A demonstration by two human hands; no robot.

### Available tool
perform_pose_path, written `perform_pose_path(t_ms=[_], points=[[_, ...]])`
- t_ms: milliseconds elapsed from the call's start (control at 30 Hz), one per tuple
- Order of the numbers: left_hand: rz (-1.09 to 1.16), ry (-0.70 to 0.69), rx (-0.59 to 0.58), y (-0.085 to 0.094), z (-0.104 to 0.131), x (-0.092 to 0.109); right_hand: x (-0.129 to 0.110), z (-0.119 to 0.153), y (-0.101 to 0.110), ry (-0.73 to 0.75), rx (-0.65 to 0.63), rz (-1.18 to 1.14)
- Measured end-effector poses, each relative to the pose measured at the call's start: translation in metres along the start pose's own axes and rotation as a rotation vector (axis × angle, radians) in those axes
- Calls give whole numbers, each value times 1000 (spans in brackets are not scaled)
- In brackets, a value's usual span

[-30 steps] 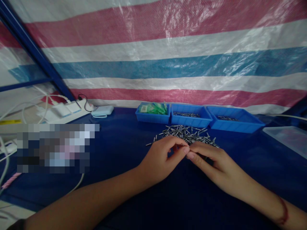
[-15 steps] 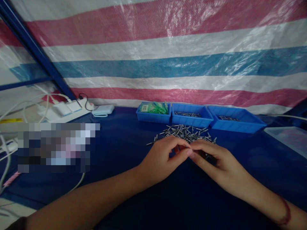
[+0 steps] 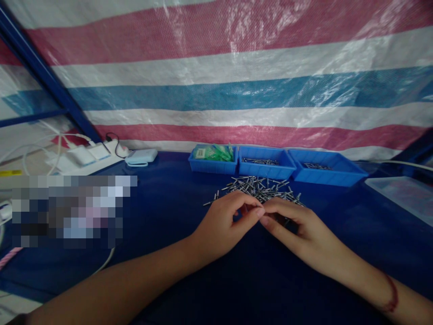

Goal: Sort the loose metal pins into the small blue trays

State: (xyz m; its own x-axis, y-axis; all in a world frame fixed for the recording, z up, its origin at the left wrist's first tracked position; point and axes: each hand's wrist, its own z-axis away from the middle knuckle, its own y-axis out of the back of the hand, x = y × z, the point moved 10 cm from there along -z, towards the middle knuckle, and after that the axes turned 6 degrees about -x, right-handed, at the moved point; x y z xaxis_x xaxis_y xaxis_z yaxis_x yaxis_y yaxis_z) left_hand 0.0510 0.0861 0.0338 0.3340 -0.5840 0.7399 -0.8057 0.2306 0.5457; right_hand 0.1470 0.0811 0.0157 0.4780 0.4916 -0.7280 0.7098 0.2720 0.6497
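Observation:
My left hand (image 3: 225,221) and my right hand (image 3: 302,228) meet above the blue tabletop (image 3: 216,289). Thumb and index finger of each are pinched together, and the fingertips of both touch. Whatever lies between them is too small or too hidden to make out. Just behind the hands spreads a loose pile of metal blind rivets (image 3: 250,184), partly covered by my fingers. Beyond it stand three blue bins in a row. Green plastic packets (image 3: 218,153) fill the left bin (image 3: 213,167); rivets lie in the middle bin (image 3: 267,170) and in the right bin (image 3: 338,177).
A clear plastic lid or tray (image 3: 406,196) lies at the right edge. At the left are a white power strip (image 3: 91,158) with plugs and cables, a light blue device (image 3: 141,157) and a blurred-out patch. Striped sheeting (image 3: 216,95) hangs behind the table.
The view has shifted slightly, so everything sits a little further left. Both hands keep the same fingertip-to-fingertip pinch; nothing has visibly been picked up or let go.

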Motion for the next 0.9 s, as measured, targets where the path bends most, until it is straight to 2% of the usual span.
perform_pose_path(t_ms=[367,600,767,900], points=[[-21,-10,-4,0,0,3,1,0,5,-29,52,11],[-50,20,26,2,0,-2,5,3,19,-59,182,22],[-46,53,31,3,0,-7,1,7,30,-26,291,17],[-50,50,-26,0,0,-7,-7,8,30,24,272,50]])
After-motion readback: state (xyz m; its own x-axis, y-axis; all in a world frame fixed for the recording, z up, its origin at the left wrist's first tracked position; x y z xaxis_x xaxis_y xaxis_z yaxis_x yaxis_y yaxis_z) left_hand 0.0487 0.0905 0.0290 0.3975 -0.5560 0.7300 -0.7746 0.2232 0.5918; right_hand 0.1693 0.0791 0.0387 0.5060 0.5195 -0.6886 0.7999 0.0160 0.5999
